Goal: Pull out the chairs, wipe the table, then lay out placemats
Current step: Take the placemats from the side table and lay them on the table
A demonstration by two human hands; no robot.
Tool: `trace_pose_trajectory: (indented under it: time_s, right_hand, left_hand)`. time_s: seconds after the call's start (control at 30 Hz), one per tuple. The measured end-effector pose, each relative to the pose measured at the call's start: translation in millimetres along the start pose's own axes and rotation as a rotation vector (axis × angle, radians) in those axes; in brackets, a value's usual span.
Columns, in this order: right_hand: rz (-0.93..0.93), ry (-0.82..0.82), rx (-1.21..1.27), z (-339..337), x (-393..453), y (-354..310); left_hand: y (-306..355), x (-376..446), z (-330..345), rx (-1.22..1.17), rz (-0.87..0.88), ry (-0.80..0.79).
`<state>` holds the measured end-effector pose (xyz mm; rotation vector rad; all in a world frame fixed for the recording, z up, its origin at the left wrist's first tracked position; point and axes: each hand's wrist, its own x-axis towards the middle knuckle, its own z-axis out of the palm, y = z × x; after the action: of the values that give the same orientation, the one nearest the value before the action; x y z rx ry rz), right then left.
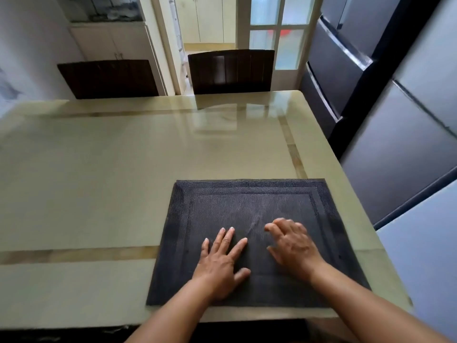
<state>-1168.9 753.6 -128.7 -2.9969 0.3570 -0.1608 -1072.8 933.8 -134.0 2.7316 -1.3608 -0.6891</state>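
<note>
A person's left hand and right hand, fingers spread flat, are smoothing a dark placemat at lower right of the table; further mats likely follow.

We note the right hand is motion-blurred; its finger pose on the placemat is unclear. The far chairs are hidden below their backrests by the table.
</note>
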Motion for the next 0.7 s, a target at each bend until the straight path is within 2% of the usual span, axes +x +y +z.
trace_pose_trajectory:
  time_s: [0.17,0.27,0.3,0.47,0.57,0.7]
  right_hand:
    - [-0.060,-0.109,-0.010,4,9,-2]
    - [0.040,-0.331,-0.045,4,9,-5]
    - [0.086,-0.351,-0.038,4,11,-6]
    - [0.180,-0.488,0.052,7,74,14]
    - [0.219,-0.451,0.074,14,119,31]
    - [0.297,-0.398,0.135,20,181,52]
  left_hand:
    - [2,46,-20,-0.046,-0.106,-0.020]
    - [-1,70,-34,-0.033,-0.135,-0.041]
    - [-1,78,-39,-0.030,-0.148,-0.035]
    - [6,124,-67,-0.058,-0.143,0.141]
    - [11,140,-71,-0.093,-0.065,0.186]
    - [-2,181,-76,-0.084,-0.120,0.091]
